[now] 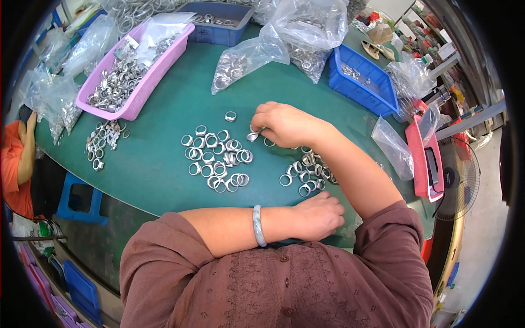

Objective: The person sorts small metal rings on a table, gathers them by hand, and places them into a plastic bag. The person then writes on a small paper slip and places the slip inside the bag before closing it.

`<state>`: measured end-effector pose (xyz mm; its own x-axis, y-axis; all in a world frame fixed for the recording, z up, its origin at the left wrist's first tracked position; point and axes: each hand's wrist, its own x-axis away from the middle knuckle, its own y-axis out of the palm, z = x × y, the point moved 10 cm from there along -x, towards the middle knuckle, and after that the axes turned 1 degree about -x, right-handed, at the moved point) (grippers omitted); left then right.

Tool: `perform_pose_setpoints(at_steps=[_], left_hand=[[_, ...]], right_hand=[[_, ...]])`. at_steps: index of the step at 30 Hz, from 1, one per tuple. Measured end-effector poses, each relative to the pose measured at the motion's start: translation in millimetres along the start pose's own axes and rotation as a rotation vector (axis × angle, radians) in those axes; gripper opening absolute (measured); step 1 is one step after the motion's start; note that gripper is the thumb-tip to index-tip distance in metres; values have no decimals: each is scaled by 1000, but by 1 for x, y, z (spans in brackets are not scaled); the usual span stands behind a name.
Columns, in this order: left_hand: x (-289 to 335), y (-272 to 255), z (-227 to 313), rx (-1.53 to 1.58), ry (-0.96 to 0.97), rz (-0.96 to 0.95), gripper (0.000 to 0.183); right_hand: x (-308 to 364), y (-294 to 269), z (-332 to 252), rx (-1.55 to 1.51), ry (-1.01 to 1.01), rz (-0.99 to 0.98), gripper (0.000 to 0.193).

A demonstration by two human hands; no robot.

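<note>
My right hand (pixel 284 124) is above the green table, its thumb and fingers pinched on a silver metal ring (pixel 252 136). A lone ring (pixel 230 116) lies just left of it. Below and to the left spreads a group of silver rings (pixel 219 153), some flat, some overlapping. A second group of rings (pixel 304 176) lies under my right forearm, which hides part of it. My left hand (pixel 320 215) rests at the near table edge beside that second group, fingers curled; whether anything is inside them is hidden. A grey-blue bangle (pixel 258 226) circles my left wrist.
A pink basket (pixel 90 98) of rings stands at the left, with a small heap of rings (pixel 97 147) beside it. Blue bins (pixel 333 76) and clear bags (pixel 232 68) of metal parts line the far side. A fan (pixel 456 177) stands right; another person's arm (pixel 27 147) shows left.
</note>
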<state>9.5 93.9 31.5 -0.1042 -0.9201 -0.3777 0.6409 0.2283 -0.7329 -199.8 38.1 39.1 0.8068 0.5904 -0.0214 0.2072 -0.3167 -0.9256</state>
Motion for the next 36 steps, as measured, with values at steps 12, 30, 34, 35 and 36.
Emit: perform_pose_setpoints(at_steps=[12, 30, 34, 35, 36], left_hand=[[-1, 5, -1, -17, 14, 13, 13], [0, 4, -4, 48, -45, -34, 15], [-1, -1, 0, 17, 4, -1, 15], [-1, 3, -2, 49, -33, -61, 15], [-2, 9, -4, 81, -66, -123, 15]], right_hand=[[-30, -5, -26, 89, -131, 27, 47], [7, 14, -47, 131, 3, 77, 26], [15, 13, -35, 188, 114, -66, 26], [19, 16, -29, 258, 160, -175, 27], [23, 16, -25, 277, 185, -233, 30]])
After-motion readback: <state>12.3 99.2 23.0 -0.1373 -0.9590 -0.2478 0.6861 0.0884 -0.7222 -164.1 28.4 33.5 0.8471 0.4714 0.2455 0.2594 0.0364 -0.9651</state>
